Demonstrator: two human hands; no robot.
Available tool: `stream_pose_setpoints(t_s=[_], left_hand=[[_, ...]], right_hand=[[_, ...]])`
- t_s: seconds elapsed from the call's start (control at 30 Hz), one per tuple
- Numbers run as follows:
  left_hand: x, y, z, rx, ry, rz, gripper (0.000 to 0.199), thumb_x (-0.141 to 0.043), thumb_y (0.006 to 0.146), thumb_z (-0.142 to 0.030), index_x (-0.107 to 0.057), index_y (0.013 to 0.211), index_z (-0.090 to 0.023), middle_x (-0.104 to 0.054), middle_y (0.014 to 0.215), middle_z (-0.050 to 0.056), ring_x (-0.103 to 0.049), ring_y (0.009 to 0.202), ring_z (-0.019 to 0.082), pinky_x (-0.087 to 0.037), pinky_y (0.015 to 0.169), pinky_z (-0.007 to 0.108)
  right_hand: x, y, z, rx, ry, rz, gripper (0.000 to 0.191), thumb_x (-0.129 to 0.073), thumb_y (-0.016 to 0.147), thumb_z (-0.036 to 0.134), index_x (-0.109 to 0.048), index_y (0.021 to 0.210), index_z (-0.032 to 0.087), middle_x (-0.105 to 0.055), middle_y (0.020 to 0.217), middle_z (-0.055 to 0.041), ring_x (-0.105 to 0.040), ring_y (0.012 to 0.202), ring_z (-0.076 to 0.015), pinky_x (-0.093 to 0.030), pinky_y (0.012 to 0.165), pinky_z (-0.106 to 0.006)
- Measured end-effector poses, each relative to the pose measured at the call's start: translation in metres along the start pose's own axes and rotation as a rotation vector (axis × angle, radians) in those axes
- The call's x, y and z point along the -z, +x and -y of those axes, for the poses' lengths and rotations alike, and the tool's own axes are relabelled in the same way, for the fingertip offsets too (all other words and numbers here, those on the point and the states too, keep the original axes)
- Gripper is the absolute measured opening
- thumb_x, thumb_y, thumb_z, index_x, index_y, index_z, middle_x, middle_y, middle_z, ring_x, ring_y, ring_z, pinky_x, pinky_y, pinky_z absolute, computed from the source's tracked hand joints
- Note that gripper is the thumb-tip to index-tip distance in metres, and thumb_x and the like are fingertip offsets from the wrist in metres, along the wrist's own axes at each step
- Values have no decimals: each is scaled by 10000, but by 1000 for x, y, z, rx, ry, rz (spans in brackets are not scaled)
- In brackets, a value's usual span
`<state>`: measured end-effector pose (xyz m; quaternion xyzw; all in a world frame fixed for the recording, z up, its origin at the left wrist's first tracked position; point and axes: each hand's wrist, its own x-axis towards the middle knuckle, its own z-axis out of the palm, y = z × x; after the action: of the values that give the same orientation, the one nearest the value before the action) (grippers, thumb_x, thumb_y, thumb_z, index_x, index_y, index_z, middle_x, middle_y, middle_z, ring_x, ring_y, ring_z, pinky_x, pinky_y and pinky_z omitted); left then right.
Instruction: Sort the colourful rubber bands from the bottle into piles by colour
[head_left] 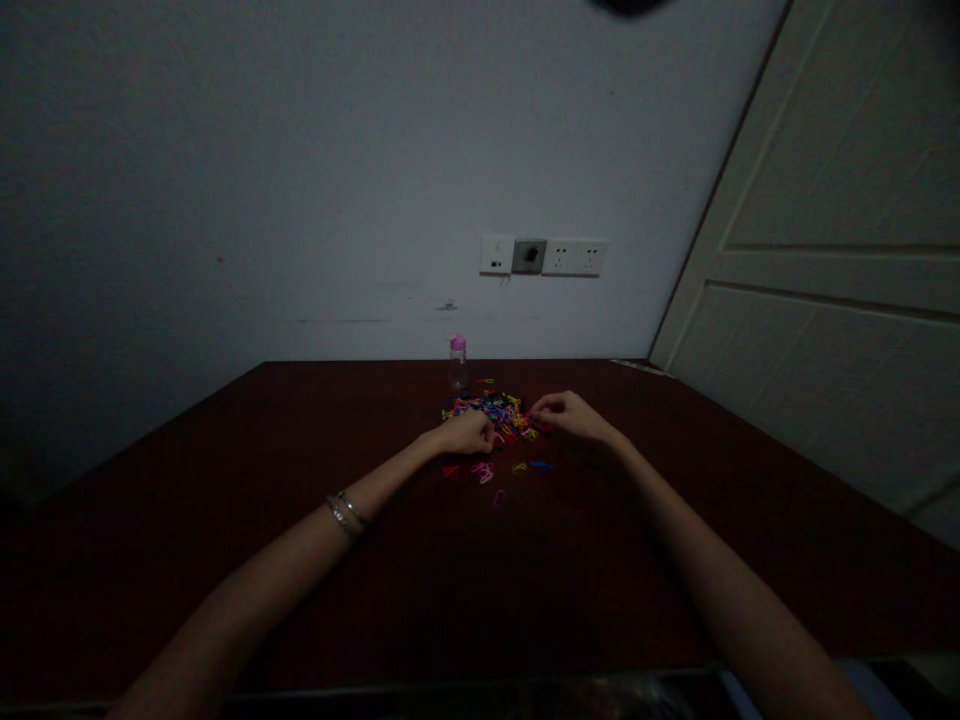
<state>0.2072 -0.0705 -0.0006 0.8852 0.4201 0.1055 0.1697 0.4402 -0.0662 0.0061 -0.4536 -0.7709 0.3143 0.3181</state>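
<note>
Both arms reach forward over the dark reddish-brown bench (187, 480), slanting inward from the near corners to meet at a heap of small, thin, multicoloured loop-like pieces (499, 403). The heap lies toward the far side of the bench, between and partly behind the hands.

Left hand (466, 432): back turned up, fingers curled under, knuckles toward the right, set against the front-left part of the heap and covering some of it. Forearm runs nearly straight up to the wrist; silver-coloured bracelets (346, 512) sit above it. Fingers are bent in, but whether they grip a piece cannot be told.

Right hand (571, 414): wrist bent so the hand points left, thumb and forefinger drawn close together at the heap's right edge, beside red pieces. Whether anything is pinched there is too small and dark to tell.

In front of the heap, small groups lie apart by colour: red pieces (451, 471), pink pieces (483, 471), yellow pieces (519, 467) and blue pieces (541, 465). A single pink loop (499, 497) lies nearer the person. Behind the heap, slightly left, a clear bottle with a pink top (458, 370) stands upright
</note>
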Motion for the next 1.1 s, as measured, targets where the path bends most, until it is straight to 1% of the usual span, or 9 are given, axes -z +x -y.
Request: stream_pose_setpoints(t_s=[0.13,0.27,0.43,0.53,0.6,0.7,0.8,1.0,1.1], left_hand=[[7,13,-7,30,-50,-14,105,-540,613,-153,-636,641,-121,-572,559,2,-476,496,83,-311,467,181],[6,40,-37,-11,-133,-57,145,-535,614,-133,-657,690,-112,-582,588,0,-499,528,83,-337,483,173],[-23,71,-81,-132,-129,9,127,-569,625,-146,-667,702,-120,-593,624,2,-511,559,87,-370,527,182],[-39,81,-91,-152,-116,34,112,-587,637,-166,-670,698,-122,-599,637,8,-510,565,93,-383,558,196],[-41,84,-89,-166,-145,31,127,-594,645,-189,-673,711,-115,-602,644,14,-504,563,97,-385,564,203],[-33,83,-75,-181,-217,-10,174,-565,666,-206,-681,748,-107,-607,646,17,-498,567,98,-377,559,204],[-16,77,-49,-124,-296,-114,233,-517,695,-240,-686,780,-103,-616,648,21,-497,573,100,-370,556,206],[17,55,36,184,-430,-526,303,-495,724,-330,-676,740,-88,-602,615,33,-480,562,104,-343,524,206],[26,36,77,336,-535,-682,262,-495,728,-290,-658,727,-85,-541,525,9,-421,493,83,-299,474,199]], right_hand=[[8,2,-6,-12,-12,-56,255,-539,669,323,-654,776,122,-597,607,-22,-497,532,-108,-374,503,-223],[20,4,-19,-7,-19,-126,270,-543,664,333,-654,778,115,-614,640,-28,-525,565,-121,-394,527,-224],[32,5,-40,-1,-54,-218,262,-552,647,318,-666,772,118,-650,714,-45,-568,655,-152,-435,615,-248],[34,5,-46,-14,-77,-250,255,-557,642,319,-671,760,124,-661,752,-58,-578,699,-164,-445,666,-266],[34,4,-45,-19,-74,-248,250,-559,641,312,-670,763,124,-662,765,-62,-578,713,-166,-445,678,-270],[32,2,-40,-44,-40,-232,257,-558,646,308,-663,782,116,-652,730,-59,-571,670,-158,-443,628,-263],[28,-1,-31,-107,22,-194,280,-548,661,305,-648,828,103,-627,657,-47,-541,572,-136,-419,532,-246],[6,0,-6,-48,17,64,232,-584,634,255,-651,801,109,-624,688,-35,-530,591,-114,-401,535,-218],[-11,1,5,21,-46,205,220,-566,645,226,-659,817,126,-625,694,-20,-521,591,-107,-387,534,-209]])
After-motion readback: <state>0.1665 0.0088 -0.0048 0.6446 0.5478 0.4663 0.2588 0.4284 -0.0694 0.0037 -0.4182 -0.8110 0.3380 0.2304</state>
